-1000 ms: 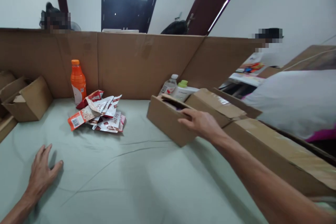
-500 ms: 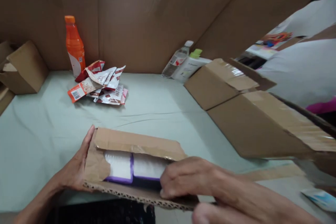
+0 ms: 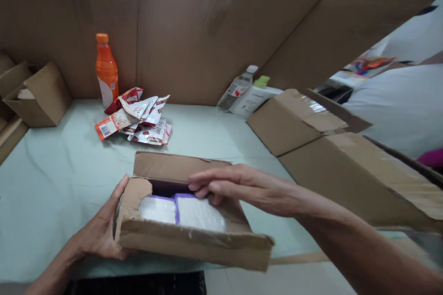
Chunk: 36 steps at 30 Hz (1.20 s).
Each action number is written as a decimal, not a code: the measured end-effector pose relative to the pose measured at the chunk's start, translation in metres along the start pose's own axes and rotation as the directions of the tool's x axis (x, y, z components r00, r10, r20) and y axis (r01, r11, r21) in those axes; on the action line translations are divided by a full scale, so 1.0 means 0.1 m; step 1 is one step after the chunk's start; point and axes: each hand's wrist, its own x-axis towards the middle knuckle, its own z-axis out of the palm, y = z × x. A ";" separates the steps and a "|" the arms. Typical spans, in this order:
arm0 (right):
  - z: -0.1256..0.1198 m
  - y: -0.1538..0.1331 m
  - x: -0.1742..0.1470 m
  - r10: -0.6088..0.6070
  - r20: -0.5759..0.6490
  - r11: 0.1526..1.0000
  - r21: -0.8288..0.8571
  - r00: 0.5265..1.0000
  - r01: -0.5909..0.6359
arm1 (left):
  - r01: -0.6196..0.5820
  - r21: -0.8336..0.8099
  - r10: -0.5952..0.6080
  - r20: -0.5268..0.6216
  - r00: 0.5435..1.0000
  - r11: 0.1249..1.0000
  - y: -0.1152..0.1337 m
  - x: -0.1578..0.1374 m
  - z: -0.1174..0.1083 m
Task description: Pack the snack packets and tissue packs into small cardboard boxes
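Observation:
A small cardboard box sits in front of me with its flaps open. Inside it lie two white packs with purple edges, a left pack and a right pack. My left hand grips the box's left end, thumb on top and fingers at the side and below. Over the far right part of the opening is my right hand, fingers stretched out. Its fingertips reach the purple edge of the right pack; whether they press on it or on the box wall is hard to tell.
Several sachets lie in a pile by an orange bottle. A clear bottle and a white bottle with green cap lean at the back. Cardboard boxes stand at the right and left, before a cardboard wall.
The box has tipped, so its far flap stands up and its near flap faces me. My right hand has moved from the right end to the far edge, its fingers straightened.

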 end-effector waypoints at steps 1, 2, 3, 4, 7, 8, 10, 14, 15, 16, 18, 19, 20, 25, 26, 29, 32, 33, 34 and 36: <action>-0.02 0.00 0.02 0.001 0.029 1.000 -0.030 1.000 0.000 | 0.003 -0.008 -0.003 -0.009 1.000 1.000 -0.02 0.00 0.01; -0.03 -0.01 0.02 0.003 0.056 0.996 -0.093 0.998 0.002 | 0.003 -0.014 -0.003 -0.018 1.000 1.000 -0.05 0.00 0.02; -0.04 -0.03 0.01 0.011 0.085 0.985 -0.174 0.996 0.004 | -0.005 -0.020 0.005 -0.029 1.000 1.000 -0.07 0.00 0.03; -0.03 -0.05 0.00 0.023 0.112 0.968 -0.253 0.993 0.006 | -0.017 -0.024 0.016 -0.040 0.999 1.000 -0.09 0.00 0.03; 0.07 -0.15 -0.05 0.072 0.170 0.894 -0.449 0.983 0.012 | -0.013 -0.040 0.011 -0.035 0.999 0.999 -0.11 0.00 0.04; 0.13 -0.17 -0.05 0.077 0.169 0.862 -0.506 0.983 0.020 | -0.001 -0.049 -0.001 -0.030 1.000 0.999 -0.10 0.00 0.04; 0.29 -0.19 -0.04 0.039 0.108 0.792 -0.610 0.993 0.035 | 0.019 -0.057 -0.021 -0.029 0.999 0.998 -0.07 0.00 0.03; 0.59 -0.17 0.06 -0.147 -0.056 0.667 -0.743 0.988 0.057 | 0.006 -0.031 -0.008 -0.066 0.998 1.000 0.02 0.04 0.04; 0.61 -0.17 0.07 -0.151 -0.061 0.659 -0.750 0.987 0.054 | -0.006 -0.020 0.005 -0.079 0.997 1.000 0.04 0.05 0.03; 0.61 -0.17 0.06 -0.136 -0.054 0.667 -0.744 0.989 0.051 | -0.023 -0.017 0.021 -0.086 0.996 1.000 0.05 0.06 0.02; 0.53 -0.20 -0.02 -0.106 -0.054 0.710 -0.703 0.993 0.037 | -0.049 -0.029 0.047 -0.079 0.996 0.998 0.07 0.05 -0.01; 0.45 -0.21 -0.10 -0.114 -0.082 0.738 -0.675 0.990 0.029 | -0.055 -0.036 0.052 -0.075 0.996 0.998 0.07 0.04 -0.04; 0.34 -0.21 -0.19 -0.140 -0.142 0.766 -0.642 0.980 0.016 | -0.054 -0.030 0.052 -0.071 0.996 0.998 0.06 0.01 -0.07; -0.36 -0.10 -0.50 -0.226 -0.700 0.943 -0.333 0.678 -0.030 | 0.016 0.085 -0.005 -0.123 0.992 0.996 -0.06 -0.23 -0.20; -0.51 -0.07 -0.45 -0.198 -0.788 0.964 -0.264 0.583 -0.029 | 0.031 0.091 -0.018 -0.136 0.991 0.995 -0.09 -0.28 -0.21; -0.86 0.06 0.02 -0.154 -0.904 0.960 -0.233 0.399 -0.157 | 0.060 0.103 -0.044 -0.158 0.986 0.993 -0.17 -0.37 -0.23; -1.04 0.27 0.80 -0.117 -0.872 0.842 -0.341 0.476 -0.418 | 0.085 0.104 -0.068 -0.152 0.986 0.991 -0.20 -0.41 -0.22; -1.06 0.36 1.06 -0.058 -0.854 0.791 -0.356 0.517 -0.498 | 0.098 0.099 -0.082 -0.152 0.985 0.990 -0.20 -0.42 -0.22; -1.07 0.45 1.32 0.000 -0.838 0.755 -0.358 0.546 -0.549 | 0.113 0.094 -0.098 -0.153 0.983 0.989 -0.21 -0.43 -0.21; -1.07 0.61 1.75 0.053 -0.811 0.745 -0.356 0.583 -0.563 | 0.142 0.078 -0.129 -0.151 0.980 0.987 -0.22 -0.44 -0.19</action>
